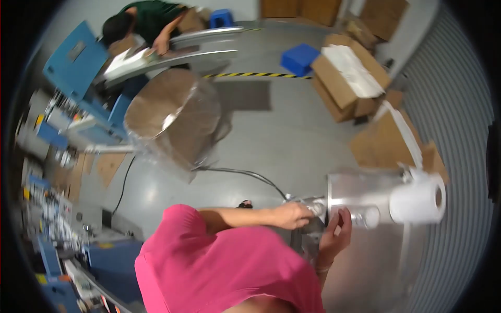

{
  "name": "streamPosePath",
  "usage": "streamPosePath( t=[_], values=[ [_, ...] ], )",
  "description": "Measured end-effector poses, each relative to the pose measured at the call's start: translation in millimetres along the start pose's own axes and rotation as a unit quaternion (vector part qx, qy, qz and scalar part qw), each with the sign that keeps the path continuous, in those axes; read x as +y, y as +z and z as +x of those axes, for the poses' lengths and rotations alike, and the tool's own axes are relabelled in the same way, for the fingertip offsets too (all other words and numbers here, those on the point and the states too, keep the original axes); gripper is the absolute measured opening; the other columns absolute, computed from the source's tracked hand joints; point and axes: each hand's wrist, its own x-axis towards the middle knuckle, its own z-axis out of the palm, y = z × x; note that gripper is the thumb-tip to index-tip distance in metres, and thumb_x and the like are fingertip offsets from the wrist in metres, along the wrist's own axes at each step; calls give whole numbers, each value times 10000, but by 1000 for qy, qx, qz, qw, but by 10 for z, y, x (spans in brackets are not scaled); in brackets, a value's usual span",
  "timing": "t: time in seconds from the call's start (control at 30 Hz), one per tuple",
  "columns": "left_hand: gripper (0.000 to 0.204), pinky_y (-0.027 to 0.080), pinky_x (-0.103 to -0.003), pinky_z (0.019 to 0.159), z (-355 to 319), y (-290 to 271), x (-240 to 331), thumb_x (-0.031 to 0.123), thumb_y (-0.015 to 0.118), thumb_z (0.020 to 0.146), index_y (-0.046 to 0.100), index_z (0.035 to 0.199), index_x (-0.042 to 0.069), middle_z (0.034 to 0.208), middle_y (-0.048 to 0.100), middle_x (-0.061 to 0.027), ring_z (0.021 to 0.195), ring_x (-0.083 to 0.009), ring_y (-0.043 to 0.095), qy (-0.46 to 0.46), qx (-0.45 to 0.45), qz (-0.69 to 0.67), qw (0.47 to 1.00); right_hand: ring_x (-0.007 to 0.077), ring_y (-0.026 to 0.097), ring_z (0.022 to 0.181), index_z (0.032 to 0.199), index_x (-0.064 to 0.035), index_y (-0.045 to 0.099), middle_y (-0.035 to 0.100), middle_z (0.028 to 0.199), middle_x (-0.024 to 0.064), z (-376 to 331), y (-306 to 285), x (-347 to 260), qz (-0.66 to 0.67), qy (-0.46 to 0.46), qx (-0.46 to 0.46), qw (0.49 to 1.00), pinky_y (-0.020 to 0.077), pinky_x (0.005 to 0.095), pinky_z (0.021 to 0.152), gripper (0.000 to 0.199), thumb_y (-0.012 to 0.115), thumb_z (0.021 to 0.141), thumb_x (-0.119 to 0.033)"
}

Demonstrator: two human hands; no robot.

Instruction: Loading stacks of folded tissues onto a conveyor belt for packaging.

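My left hand (294, 215) reaches across to the left edge of a metal worktable (383, 261), its fingers curled closed. Against those fingers is a shiny, pale item (316, 208), too blurred to name. My right hand (335, 237) is just to the right, palm turned up, with thumb and fingers bent and a gap between them. Nothing shows clearly in it. Close to its fingertips, a clear, rounded item (368, 217) lies on the metal surface. Beyond that, a large white roll (417, 201) rests on its side.
A large round bin (175, 117) with a clear plastic liner stands ahead on the left. Dark cables (245, 172) cross the grey floor. Cardboard boxes (339, 86) and a blue bin (300, 60) are at the far right. A co-worker (151, 26) bends over a metal chute at far left.
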Motion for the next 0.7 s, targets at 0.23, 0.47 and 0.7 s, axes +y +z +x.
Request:
streamPosePath(
  t=[0.23, 0.47, 0.7],
  values=[
    [321, 485, -345, 681, 114, -1931, -375, 288, 422, 940, 570, 795, 43, 768, 623, -82, 726, -234, 605, -137, 222, -709, 655, 179, 612, 742, 1060, -1, 586, 638, 874, 106, 1071, 1543, -495, 98, -56, -157, 981, 483, 278, 683, 212, 582, 871, -98],
    [374, 320, -320, 615, 615, -2986, -676, 318, 337, 960, 421, 664, 104, 615, 410, -20, 611, -177, 361, 98, 232, -811, 527, 108, 599, 775, 1047, 20, 586, 637, 873, 61, 1779, 2212, -878, 343, 114, -251, 898, 485, 228, 712, 195, 551, 909, -113],
    [397, 264, -284, 511, 1246, -3359, -999, 287, 327, 966, 323, 606, 120, 549, 325, 0, 518, -130, 307, 44, 236, -726, 645, 175, 559, 1009, 1180, -3, 502, 573, 1099, 109, 2467, 2895, -1019, 467, 111, -117, 870, 443, 309, 863, 342, 399, 968, -251]
  ],
)
